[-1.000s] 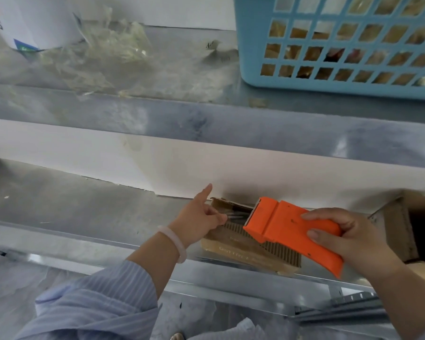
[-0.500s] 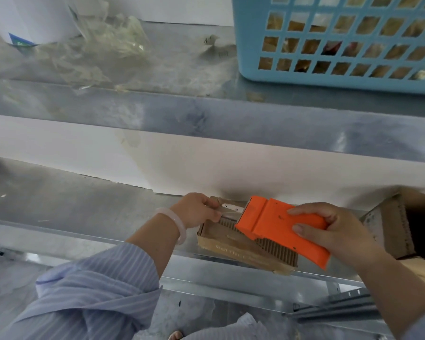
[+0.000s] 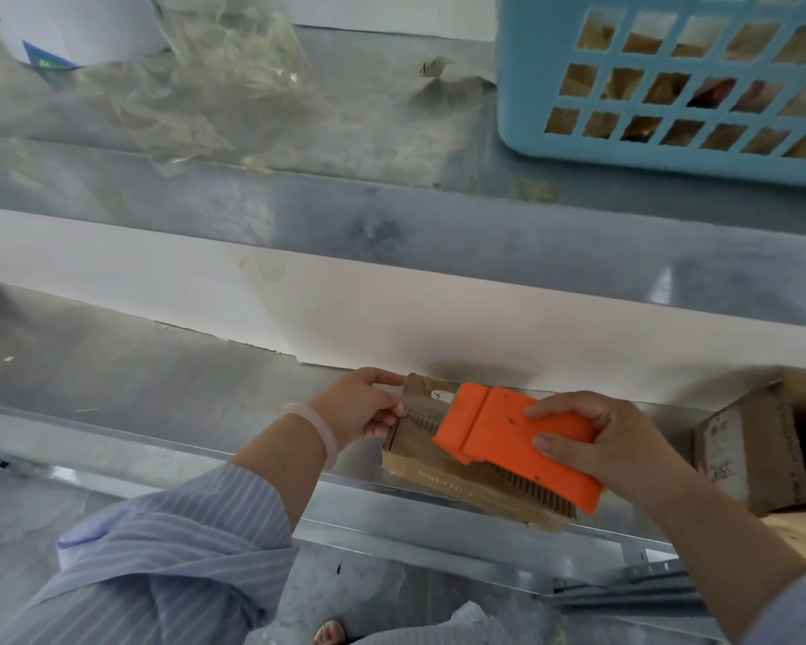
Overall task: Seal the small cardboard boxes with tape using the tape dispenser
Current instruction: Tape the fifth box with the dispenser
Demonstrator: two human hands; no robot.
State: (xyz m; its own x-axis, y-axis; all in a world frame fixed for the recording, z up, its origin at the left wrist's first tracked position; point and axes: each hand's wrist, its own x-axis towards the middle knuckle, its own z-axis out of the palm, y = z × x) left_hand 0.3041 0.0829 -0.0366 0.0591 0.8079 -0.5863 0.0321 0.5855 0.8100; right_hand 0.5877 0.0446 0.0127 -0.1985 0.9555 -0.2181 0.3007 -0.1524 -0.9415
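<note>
A small brown cardboard box point(image 3: 443, 481) lies near the front edge of the lower metal shelf point(image 3: 112, 370). My right hand point(image 3: 596, 439) grips the orange tape dispenser point(image 3: 508, 439), which lies across the top of the box. My left hand point(image 3: 359, 407) holds the box's far left corner, fingers curled on its edge. The dispenser hides most of the box's top.
A larger open cardboard box point(image 3: 754, 439) stands on the same shelf at the right. On the upper shelf sit a blue plastic basket point(image 3: 671, 81) at the right, crumpled clear plastic point(image 3: 196, 81) and a white container point(image 3: 80, 25) at the left.
My left hand went from pointing with an outstretched finger to gripping the box's far left corner. The dispenser slid back along the box toward me.
</note>
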